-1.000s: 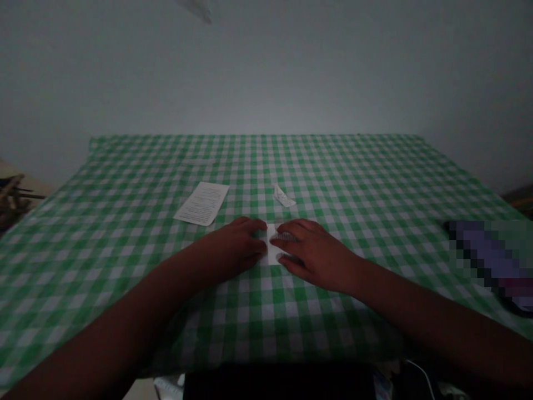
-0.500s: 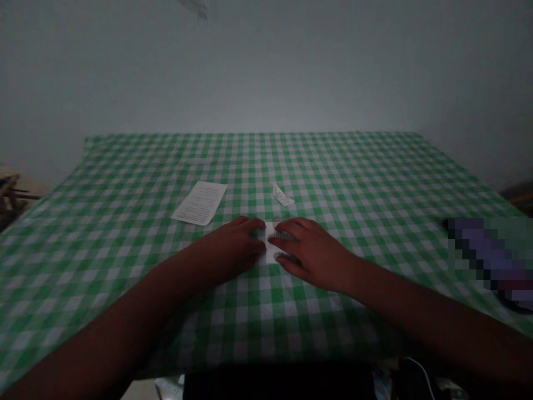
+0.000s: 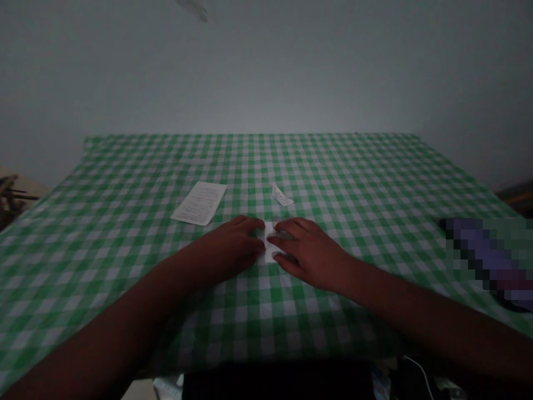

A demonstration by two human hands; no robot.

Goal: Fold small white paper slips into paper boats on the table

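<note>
A small folded piece of white paper (image 3: pixel 269 254) lies on the table between my two hands, with printed lines showing under the right fingers. My left hand (image 3: pixel 241 241) rests at its left edge, fingertips and thumb apart and touching it. Across its right part my right hand (image 3: pixel 306 247) lies with spread fingers, the tips pressing on the paper. Much of the paper's right side is hidden under that hand.
A printed sheet (image 3: pixel 200 203) lies flat beyond my left hand. Straight ahead is a small creased paper scrap (image 3: pixel 282 195). A blurred purple, dark-edged object (image 3: pixel 478 250) lies at the right on the green checked tablecloth (image 3: pixel 353 178). A wall (image 3: pixel 266 66) stands behind.
Both hands keep nearly the same place on the paper. The whole view has shifted very slightly; nothing has been picked up or let go.
</note>
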